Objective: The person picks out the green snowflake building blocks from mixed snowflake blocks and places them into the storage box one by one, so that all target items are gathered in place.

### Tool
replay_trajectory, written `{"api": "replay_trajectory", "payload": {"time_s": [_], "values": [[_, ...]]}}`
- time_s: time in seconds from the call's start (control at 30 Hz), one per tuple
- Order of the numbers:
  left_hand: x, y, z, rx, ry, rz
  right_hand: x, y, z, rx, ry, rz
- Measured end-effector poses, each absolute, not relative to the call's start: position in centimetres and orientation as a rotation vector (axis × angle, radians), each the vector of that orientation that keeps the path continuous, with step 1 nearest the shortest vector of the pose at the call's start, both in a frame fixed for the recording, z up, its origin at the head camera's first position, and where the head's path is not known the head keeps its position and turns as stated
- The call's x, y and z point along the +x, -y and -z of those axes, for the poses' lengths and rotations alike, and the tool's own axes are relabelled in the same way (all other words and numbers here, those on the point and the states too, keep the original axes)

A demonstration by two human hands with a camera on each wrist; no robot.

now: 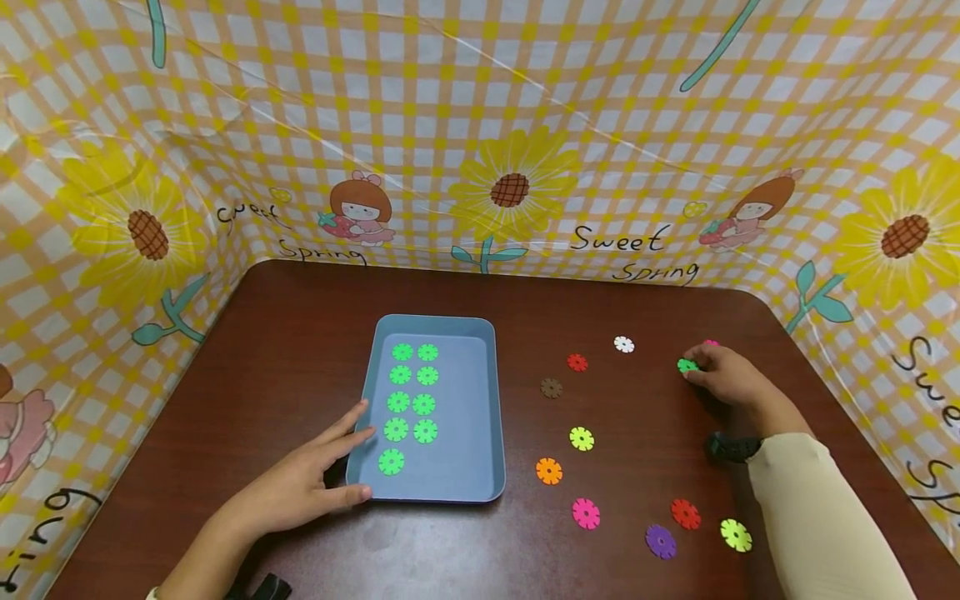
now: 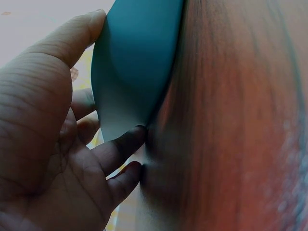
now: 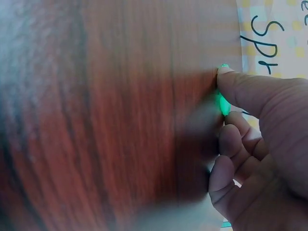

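Note:
A blue-grey rectangular tray (image 1: 461, 417) holds two columns of green notched plastic discs (image 1: 423, 404), the left column one longer. At the tray's lower left corner is my left hand (image 1: 300, 483), its fingers spread and touching the rim; the left wrist view shows the thumb and fingertips against the tray wall (image 2: 137, 53). Far to the right, my right hand (image 1: 723, 375) pinches another green notched disc (image 1: 686, 365) between thumb and fingers. In the right wrist view, that green disc (image 3: 224, 103) shows partly behind the thumb, low at the tabletop.
Between tray and right arm lie loose notched discs: white (image 1: 624, 344), red (image 1: 577, 362), brown (image 1: 551, 388), yellow (image 1: 581, 439), orange (image 1: 549, 471), pink (image 1: 586, 513), purple (image 1: 661, 542). Another pink disc (image 1: 711, 342) peeks out behind the right hand. Patterned cloth (image 1: 510, 100) surrounds the brown table.

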State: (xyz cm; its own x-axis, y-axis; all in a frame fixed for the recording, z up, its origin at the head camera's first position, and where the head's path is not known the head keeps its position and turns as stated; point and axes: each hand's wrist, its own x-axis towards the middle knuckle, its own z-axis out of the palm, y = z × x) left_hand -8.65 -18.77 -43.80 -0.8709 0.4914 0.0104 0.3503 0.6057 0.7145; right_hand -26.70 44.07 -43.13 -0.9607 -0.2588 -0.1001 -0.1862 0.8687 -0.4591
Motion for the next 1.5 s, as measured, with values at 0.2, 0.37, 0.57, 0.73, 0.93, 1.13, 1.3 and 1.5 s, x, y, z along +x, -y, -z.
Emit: {"api": "replay_trajectory", "payload": {"time_s": [0.2, 0.37, 0.57, 0.73, 0.93, 1.13, 1.3, 1.5], "values": [[-8.61, 18.80, 43.75, 0.709, -2.654, -1.110, -26.65, -44.03, 42.98, -0.309, -2.900, 0.655], [-8.59, 18.79, 43.75, 0.712, -2.651, -1.116, -26.48, -43.87, 42.58, -0.281, -2.913, 0.619], [-8.63, 18.74, 43.81, 0.716, -2.645, -1.116, -26.30, -43.98, 42.56, -0.281, -2.923, 0.581], [-8.62, 18.75, 43.84, 0.718, -2.649, -1.115, -26.30, -44.04, 42.59, -0.295, -2.927, 0.572], [-8.62, 18.76, 43.87, 0.716, -2.650, -1.117, -26.34, -44.18, 42.68, -0.327, -2.936, 0.568], [-8.65, 18.73, 44.05, 0.716, -2.661, -1.108, -26.33, -44.47, 42.69, -0.345, -2.933, 0.553], [-8.65, 18.79, 44.05, 0.699, -2.653, -1.110, -26.09, -44.34, 42.69, -0.340, -2.934, 0.574], [-8.67, 18.82, 43.95, 0.705, -2.657, -1.106, -25.96, -44.08, 42.64, -0.321, -2.937, 0.588]]}}
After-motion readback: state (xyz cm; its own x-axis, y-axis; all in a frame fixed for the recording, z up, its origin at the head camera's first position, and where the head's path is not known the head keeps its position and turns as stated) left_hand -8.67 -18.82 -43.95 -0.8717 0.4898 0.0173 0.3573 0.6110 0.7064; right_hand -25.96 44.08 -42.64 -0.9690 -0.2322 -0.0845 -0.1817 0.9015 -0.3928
